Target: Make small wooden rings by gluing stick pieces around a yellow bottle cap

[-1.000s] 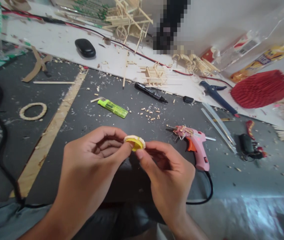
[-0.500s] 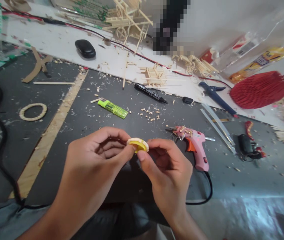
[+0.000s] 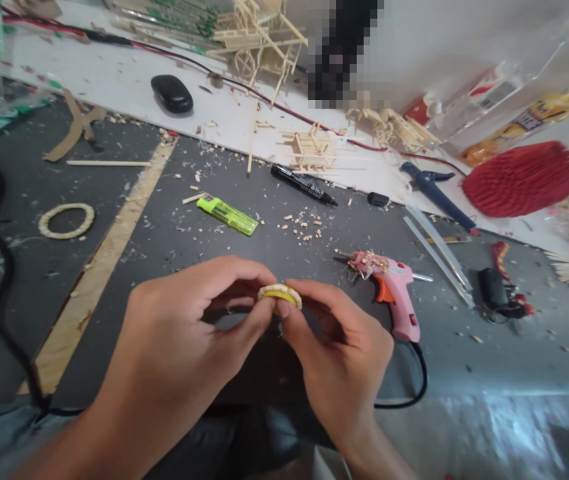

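Observation:
Between both hands, just above the front of the dark table, is a small ring of pale wooden pieces (image 3: pixel 291 294) around a yellow round core (image 3: pixel 278 293). My left hand (image 3: pixel 189 327) pinches its left side between thumb and fingers. On the right side, my right hand (image 3: pixel 337 333) grips it the same way, its thumb against the near face. The fingertips hide part of the ring. A pink hot glue gun (image 3: pixel 401 293) lies to the right of my right hand. Beyond the hands lie a lime-green cutter (image 3: pixel 228 215) and small wood bits (image 3: pixel 307 230).
A larger pale ring (image 3: pixel 67 221) lies at the left, beside a wooden strip (image 3: pixel 109 267). Farther back are a black marker (image 3: pixel 304 185), a black case (image 3: pixel 171 93), small stick models (image 3: pixel 311 147) and blue pliers-like tool (image 3: pixel 437 193). Clear glue sticks (image 3: pixel 439 253) lie right.
The ring has shifted slightly right and down and is tilted, so less of its yellow inside shows. Both hands have moved with it, still pinching.

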Demonstrator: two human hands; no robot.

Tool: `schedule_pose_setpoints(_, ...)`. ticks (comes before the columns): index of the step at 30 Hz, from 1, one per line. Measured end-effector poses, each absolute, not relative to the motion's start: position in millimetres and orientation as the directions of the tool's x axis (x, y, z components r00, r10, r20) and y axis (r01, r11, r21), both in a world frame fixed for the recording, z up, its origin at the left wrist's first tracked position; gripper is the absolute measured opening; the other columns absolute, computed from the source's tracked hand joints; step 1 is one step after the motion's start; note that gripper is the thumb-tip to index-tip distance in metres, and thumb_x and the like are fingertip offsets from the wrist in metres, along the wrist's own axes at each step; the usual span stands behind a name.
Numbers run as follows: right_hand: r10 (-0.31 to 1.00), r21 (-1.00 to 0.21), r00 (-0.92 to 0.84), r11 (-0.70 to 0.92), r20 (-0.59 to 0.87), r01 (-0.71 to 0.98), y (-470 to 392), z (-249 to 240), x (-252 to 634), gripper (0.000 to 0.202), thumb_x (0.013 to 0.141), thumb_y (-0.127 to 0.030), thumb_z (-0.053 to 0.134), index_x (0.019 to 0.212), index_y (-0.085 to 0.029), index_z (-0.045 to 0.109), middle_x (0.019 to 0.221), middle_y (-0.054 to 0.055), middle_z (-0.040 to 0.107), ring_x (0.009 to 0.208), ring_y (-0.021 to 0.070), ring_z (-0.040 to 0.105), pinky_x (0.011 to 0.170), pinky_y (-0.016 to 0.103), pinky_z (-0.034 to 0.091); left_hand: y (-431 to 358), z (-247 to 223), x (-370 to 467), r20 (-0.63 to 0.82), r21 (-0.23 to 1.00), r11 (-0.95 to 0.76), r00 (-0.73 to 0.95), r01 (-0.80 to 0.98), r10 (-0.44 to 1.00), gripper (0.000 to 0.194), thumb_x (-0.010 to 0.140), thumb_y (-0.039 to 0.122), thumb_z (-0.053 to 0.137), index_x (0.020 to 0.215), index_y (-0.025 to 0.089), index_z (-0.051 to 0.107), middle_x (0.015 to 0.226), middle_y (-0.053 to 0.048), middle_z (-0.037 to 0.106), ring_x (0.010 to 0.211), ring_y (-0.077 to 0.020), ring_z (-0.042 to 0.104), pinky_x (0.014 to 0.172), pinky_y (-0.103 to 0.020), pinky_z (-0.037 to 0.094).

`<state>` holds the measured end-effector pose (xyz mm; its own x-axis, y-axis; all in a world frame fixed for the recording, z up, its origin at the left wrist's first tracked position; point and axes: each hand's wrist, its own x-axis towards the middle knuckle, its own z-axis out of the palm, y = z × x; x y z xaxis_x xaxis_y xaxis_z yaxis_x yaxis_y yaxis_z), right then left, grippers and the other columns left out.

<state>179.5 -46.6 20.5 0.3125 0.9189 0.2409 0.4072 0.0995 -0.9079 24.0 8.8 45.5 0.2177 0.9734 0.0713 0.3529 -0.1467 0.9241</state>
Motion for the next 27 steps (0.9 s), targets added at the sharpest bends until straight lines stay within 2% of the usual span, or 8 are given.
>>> schedule_pose_setpoints(5,0.921,-0.91,0.322,0.073,0.218,0.407,-45.9,23.9,179.0,0.021,0.091,-0.016,0.085,0.102,-0.034,0.085,0.091,-0.009,0.085,0.078,0.0092,0.077,0.073,0.015,0.061,10.6,43.5,21.7,0.168,0.865,-0.234,0.184,0.444,0.969,0.011,0.09,0.028,0.073,0.087,0.034,0.081,0.076,0.014,0.083,0.063,-0.0063,0.077,0.068,-0.008,0.057)
schedule_pose_setpoints(9,0.925,-0.926,0.336,0.04,0.176,0.375,-44.1,25.4,177.9,0.023,0.088,-0.015,0.088,0.099,-0.035,0.087,0.088,-0.01,0.085,0.075,0.008,0.077,0.071,0.014,0.06,8.2,39.3,21.9,0.173,0.884,-0.225,0.162,0.41,0.972,0.011,0.091,0.029,0.073,0.084,0.034,0.081,0.075,0.013,0.083,0.062,-0.0095,0.078,0.062,-0.012,0.059)
schedule_pose_setpoints(15,0.925,-0.957,0.368,-0.021,0.09,0.288,-42.9,24.8,176.2,0.023,0.084,-0.014,0.09,0.095,-0.035,0.088,0.086,-0.009,0.085,0.074,0.0099,0.078,0.07,0.015,0.063,4.1,45.4,24.7,0.066,0.889,-0.118,0.13,0.442,0.989,0.012,0.092,0.03,0.075,0.081,0.033,0.081,0.074,0.011,0.082,0.065,-0.0124,0.077,0.066,-0.017,0.06)
schedule_pose_setpoints(18,0.923,-0.951,0.371,-0.021,0.1,0.309,-43.5,24.8,175.8,0.022,0.086,-0.015,0.088,0.096,-0.034,0.087,0.087,-0.008,0.085,0.075,0.0108,0.079,0.07,0.016,0.063,6.1,45.1,25.1,0.048,0.889,-0.107,0.141,0.444,0.989,0.013,0.092,0.03,0.074,0.082,0.034,0.08,0.074,0.01,0.082,0.065,-0.0137,0.077,0.067,-0.019,0.059)
schedule_pose_setpoints(23,0.927,-0.885,0.313,0.038,0.205,0.465,-46.1,27.4,176.4,0.018,0.089,-0.014,0.085,0.097,-0.031,0.086,0.088,-0.008,0.085,0.076,0.01,0.078,0.075,0.016,0.063,14.3,44.0,22.0,0.176,0.822,-0.288,0.261,0.491,0.949,0.013,0.092,0.022,0.07,0.089,0.031,0.079,0.088,0.008,0.084,0.077,-0.0135,0.079,0.079,-0.019,0.056)
schedule_pose_setpoints(27,0.929,-0.866,0.29,0.061,0.232,0.497,-49.0,28.2,178.8,0.017,0.089,-0.014,0.085,0.1,-0.027,0.086,0.091,-0.006,0.087,0.079,0.0111,0.08,0.08,0.017,0.063,18.1,50.1,18.3,0.237,0.785,-0.404,0.376,0.469,0.896,0.021,0.095,0.021,0.063,0.087,0.029,0.081,0.084,0.006,0.085,0.074,-0.0133,0.079,0.07,-0.019,0.053)
